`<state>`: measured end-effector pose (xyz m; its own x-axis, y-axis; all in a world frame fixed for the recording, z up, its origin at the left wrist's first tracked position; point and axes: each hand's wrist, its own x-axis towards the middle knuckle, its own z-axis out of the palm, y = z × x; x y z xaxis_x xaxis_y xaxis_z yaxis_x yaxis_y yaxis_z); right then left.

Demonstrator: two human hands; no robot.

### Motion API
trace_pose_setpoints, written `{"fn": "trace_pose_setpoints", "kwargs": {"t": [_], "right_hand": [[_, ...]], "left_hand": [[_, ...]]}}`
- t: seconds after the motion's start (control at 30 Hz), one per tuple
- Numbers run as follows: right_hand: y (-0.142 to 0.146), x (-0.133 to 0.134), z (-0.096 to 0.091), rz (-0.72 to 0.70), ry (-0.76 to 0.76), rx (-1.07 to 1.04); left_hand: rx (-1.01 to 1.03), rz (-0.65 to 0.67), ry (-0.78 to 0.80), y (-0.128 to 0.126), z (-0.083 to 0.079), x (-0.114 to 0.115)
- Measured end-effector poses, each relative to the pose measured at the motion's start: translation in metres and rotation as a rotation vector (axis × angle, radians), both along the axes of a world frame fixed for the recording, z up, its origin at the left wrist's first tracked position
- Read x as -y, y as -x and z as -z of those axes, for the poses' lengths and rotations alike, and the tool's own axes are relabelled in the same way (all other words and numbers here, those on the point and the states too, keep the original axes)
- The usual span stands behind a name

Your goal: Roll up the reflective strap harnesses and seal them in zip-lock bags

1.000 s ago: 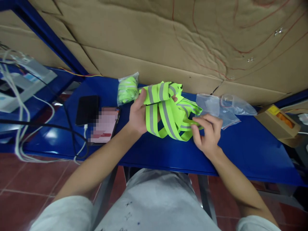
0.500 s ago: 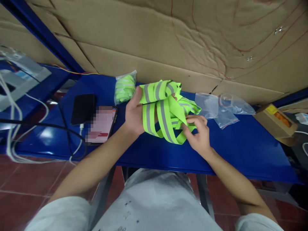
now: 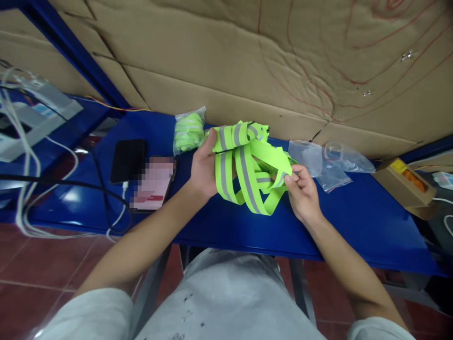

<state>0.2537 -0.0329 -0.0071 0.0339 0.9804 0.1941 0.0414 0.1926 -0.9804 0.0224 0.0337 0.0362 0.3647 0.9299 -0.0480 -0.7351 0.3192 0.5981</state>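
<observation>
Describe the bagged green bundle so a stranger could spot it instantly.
Look where the blue table meets the cardboard wall. There, just beyond the left hand, sits a rounded green bundle. Unlike the loose straps that hand holds, it is inside a see-through bag.

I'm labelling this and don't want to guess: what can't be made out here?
Head view: screen details of the phone, masked by pixel blocks.
Head view: most fingers of the left hand, behind the yellow-green strap.
Head view: contents count in the clear bag, hidden by overlapping folds.
Head view: rest of the pale box, cut off by the left edge.
</observation>
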Motion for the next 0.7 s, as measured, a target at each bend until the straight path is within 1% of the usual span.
{"fn": "trace_pose_setpoints", "kwargs": {"t": [0.17,0.23,0.3,0.37,0.5,0.6,0.7], "right_hand": [[-0.007,-0.002,-0.006,-0.181,0.079,-0.022],[-0.008,-0.003,-0.006,-0.245,0.081,0.007],[-0.008,-0.003,-0.005,-0.289,0.042,0.089],[-0.006,-0.002,-0.004,-0.25,-0.044,0.225],[-0.002,0.0,0.001,-0.055,-0.246,0.52],[0.001,0.002,0.007,-0.02,-0.353,0.742],[0.003,0.004,0.009,0.01,-0.372,0.86]], "left_hand": [[0.043,0.008,0.016,0.004,0.006,-0.005],[0.075,0.013,0.014,0.004,0.008,-0.005],[0.107,0.017,0.01,0.003,0.009,-0.005],[0.139,0.032,0.011,0.003,0.009,-0.005],[0.172,0.06,0.056,0.003,0.009,-0.005],[0.176,0.038,0.095,0.002,0.005,-0.002],[0.182,0.037,0.118,0.001,0.001,0.0]]}}
